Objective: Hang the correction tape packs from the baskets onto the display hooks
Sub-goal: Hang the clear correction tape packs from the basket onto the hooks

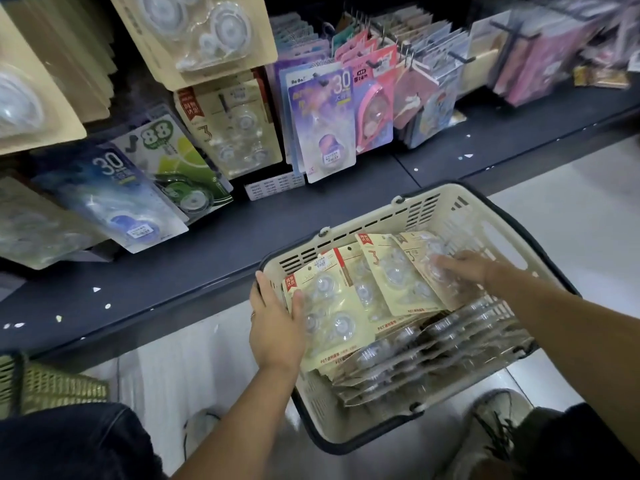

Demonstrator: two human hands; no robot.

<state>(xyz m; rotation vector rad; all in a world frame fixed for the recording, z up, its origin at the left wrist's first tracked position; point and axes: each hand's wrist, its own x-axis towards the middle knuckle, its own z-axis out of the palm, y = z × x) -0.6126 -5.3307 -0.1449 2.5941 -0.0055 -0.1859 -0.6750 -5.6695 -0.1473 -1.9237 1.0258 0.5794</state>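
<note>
At the lower left of the frame a green basket sits partly out of view, and no grip is near it. Above it, at upper centre-left, the hanging beige packs of the same kind fill a peg over the dark shelf, up and to the left of both grips. The left grip, a bare hand, is at the left rim of the cream basket. Its thumb lies across the face of the nearest pack and one finger runs up along the rim. The other fingers are hidden behind the pack's left edge, so it looks like a pinch on that pack. To the right, the fanned packs overlap like tiles. Their long axes run from the lower frame up towards the shelf, with the red-labelled hang-hole ends uppermost. More packs lie stacked on edge below them. Further right, the right grip is blurred, its fingers stretched out flat on the rightmost pack, holding nothing. The left grip is nearer the peg and its pack already points hole-end towards the display, so the lift probably goes up and left with little turning needed.
</note>
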